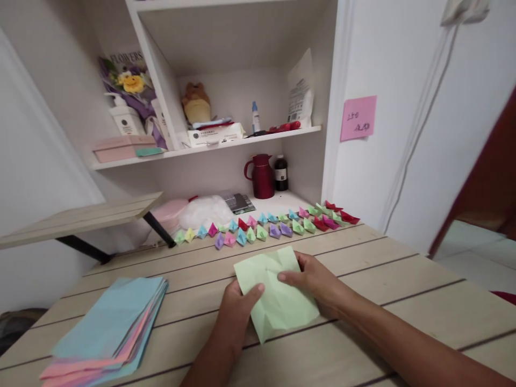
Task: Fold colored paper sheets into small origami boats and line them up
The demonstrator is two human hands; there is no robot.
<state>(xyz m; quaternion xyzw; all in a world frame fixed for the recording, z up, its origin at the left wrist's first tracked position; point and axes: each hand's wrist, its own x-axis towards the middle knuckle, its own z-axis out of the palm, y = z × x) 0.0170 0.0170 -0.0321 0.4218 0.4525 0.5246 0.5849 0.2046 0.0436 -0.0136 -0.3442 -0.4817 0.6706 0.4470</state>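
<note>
A creased light green paper sheet (pixel 274 295) lies over the middle of the wooden table (pixel 363 269). My left hand (pixel 237 306) grips its near left edge, thumb on top of the paper. My right hand (pixel 314 279) holds the sheet's right side, with the fingers curled over the far edge and the thumb pressing on the sheet. A stack of coloured paper sheets (pixel 110 328), light blue on top, lies at the near left of the table. Several small folded paper boats (pixel 266 226) in many colours stand in rows along the table's far edge.
Behind the table is a white shelf unit (pixel 226 145) with a dark red jug (pixel 262 176), a brown bottle (pixel 281 173), a pump bottle, a plush toy and boxes. A pink note (pixel 358 118) is stuck on the wall at right. A small wooden side table (pixel 80 217) stands at left.
</note>
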